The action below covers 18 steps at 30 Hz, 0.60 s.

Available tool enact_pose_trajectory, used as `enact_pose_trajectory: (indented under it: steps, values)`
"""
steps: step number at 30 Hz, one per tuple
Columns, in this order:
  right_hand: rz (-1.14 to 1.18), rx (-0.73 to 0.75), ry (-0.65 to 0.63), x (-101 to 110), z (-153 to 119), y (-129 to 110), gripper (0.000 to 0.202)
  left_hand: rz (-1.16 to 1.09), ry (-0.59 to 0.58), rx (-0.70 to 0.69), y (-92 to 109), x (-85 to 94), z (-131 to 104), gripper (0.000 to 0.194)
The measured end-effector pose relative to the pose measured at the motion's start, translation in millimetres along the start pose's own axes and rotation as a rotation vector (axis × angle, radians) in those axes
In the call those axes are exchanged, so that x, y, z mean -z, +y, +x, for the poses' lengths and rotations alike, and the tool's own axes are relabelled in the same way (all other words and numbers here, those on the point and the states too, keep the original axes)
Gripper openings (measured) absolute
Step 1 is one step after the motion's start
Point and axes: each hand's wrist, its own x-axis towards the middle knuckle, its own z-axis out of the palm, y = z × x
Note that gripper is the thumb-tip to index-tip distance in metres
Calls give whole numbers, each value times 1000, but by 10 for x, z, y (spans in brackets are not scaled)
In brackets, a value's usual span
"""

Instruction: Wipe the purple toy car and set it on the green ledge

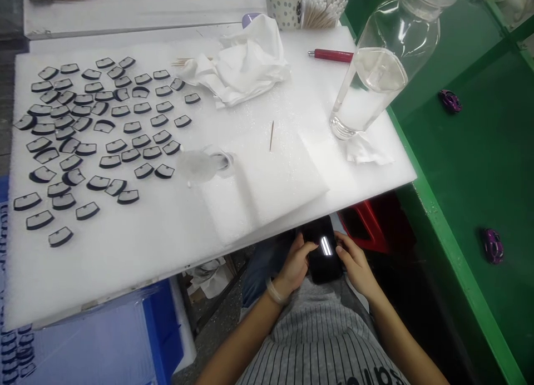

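**Glossy black rectangular phone (319, 271) gripped from both sides**

Far up-left of left hand (294, 265): many small, curved, pale pieces with black edges (110, 162), spread on white foam board (142, 235). Up-left, nearer: crumpled white tissue (254, 62). Left hand half-curled on phone's left edge, thumb over screen. Phone between hands, below board edge. Right hand (356, 262) loosely curled on its right edge. Above right hand: clear bottle, part-filled with clear liquid (362, 104). Well right: two shiny purple toy cars (493, 246), green surface (463, 173).

The phone (323, 262) was blk, w/ a dark scrn & white bars of shine on it. Held on both sides, it faced up, top leaning a bit left, nr the white board (371, 182).
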Motion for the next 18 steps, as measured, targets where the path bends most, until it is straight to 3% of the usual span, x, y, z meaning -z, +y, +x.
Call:
enact_pose_trajectory:
  steps: [12,18]
  values:
    - [-188,34,90,-241,25,-125,68,-89,38,12,-36,-2,35,30]
    - [-100,17,36,-119,64,-74,48,-131,39,37,-49,23,64,32]
